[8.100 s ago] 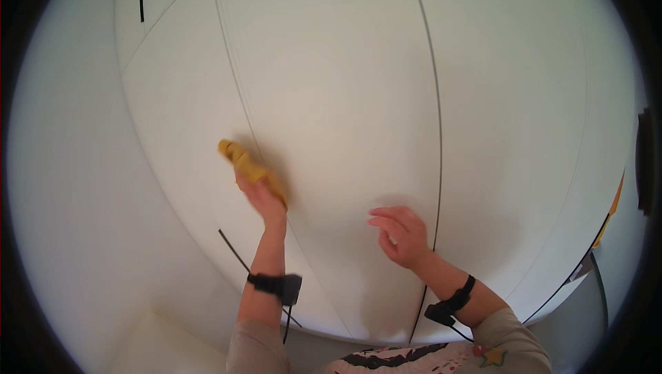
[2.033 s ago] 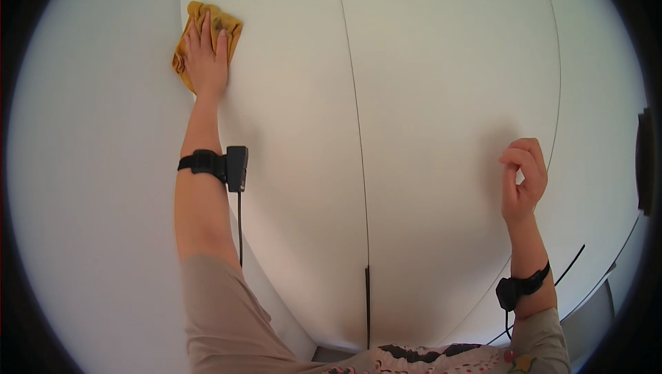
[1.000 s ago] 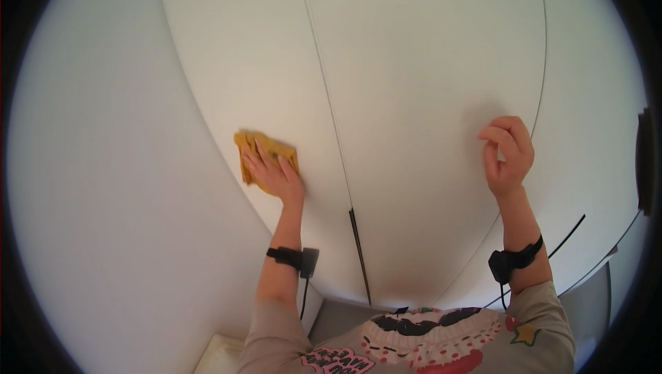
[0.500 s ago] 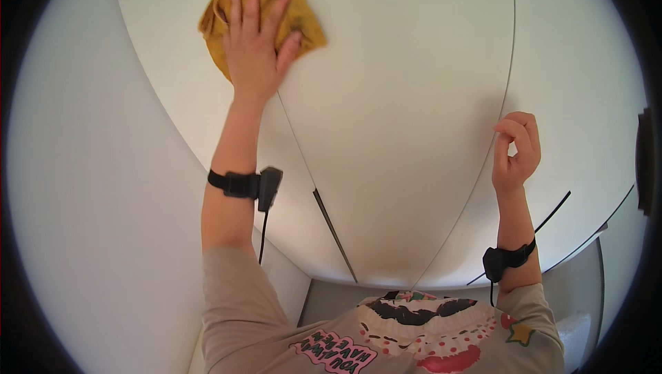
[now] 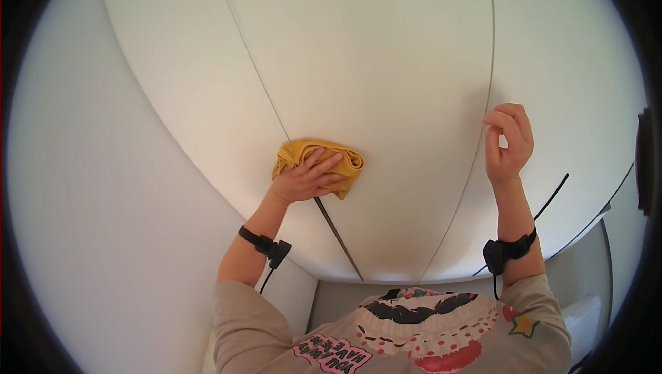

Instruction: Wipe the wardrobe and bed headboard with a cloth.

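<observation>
Pale wall [image 5: 83, 167] at far left. Left hand [image 5: 302, 184] open, fingers spread over yellow cloth [image 5: 298, 152], cloth against white doors [image 5: 386, 63] just above dark strip [image 5: 338, 238]. Right hand [image 5: 510, 146] well apart, curled into loose ring; can't tell if fingertips meet.

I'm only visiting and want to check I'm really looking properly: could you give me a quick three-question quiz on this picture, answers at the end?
1. Fill in the gap: the yellow cloth lies under the ____ hand.

2. True or false: the right hand is loosely curled, with no cloth in it.

3. Choose one: what colour is the band strapped around the left forearm?
A) White
B) Black
C) Red

Key:
1. Left: the left hand rests on the cloth with its back showing.
2. True.
3. B
</observation>
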Available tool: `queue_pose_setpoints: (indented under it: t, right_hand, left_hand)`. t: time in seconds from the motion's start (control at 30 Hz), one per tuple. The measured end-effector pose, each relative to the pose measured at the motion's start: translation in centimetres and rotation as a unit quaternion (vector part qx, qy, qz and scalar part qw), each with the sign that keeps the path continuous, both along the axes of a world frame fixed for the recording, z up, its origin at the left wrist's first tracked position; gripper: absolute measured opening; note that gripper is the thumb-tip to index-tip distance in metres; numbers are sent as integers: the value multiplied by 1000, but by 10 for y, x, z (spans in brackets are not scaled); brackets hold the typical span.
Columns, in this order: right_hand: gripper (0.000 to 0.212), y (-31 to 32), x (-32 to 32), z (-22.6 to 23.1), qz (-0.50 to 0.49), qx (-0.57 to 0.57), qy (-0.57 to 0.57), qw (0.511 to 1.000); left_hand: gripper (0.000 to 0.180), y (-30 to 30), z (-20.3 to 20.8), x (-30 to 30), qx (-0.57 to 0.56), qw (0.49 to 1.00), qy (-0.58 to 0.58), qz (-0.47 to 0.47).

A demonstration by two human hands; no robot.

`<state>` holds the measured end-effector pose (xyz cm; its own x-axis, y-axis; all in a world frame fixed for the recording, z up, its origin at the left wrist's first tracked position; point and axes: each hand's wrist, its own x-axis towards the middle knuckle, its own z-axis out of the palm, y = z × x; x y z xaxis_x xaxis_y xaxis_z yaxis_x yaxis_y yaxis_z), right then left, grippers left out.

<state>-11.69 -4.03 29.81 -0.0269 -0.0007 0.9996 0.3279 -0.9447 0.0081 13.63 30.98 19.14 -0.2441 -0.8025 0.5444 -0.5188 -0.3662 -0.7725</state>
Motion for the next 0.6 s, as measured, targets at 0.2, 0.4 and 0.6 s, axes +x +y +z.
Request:
queue_pose_setpoints:
  t: [0.2, 0.4, 0.6]
  right_hand:
    - [27, -33, 14, -7, -17, 17, -8, 1000]
    - [26, -72, 20, -50, -23, 46, 15, 999]
    - [26, -77, 59, 0, -17, 82, 21, 996]
  left_hand:
    - [64, 2, 118, 11, -124, 985, 105, 51]
    - [62, -33, 231, 23, -301, 952, 43, -20]
    - [59, -56, 359, 59, -387, 922, -28, 1]
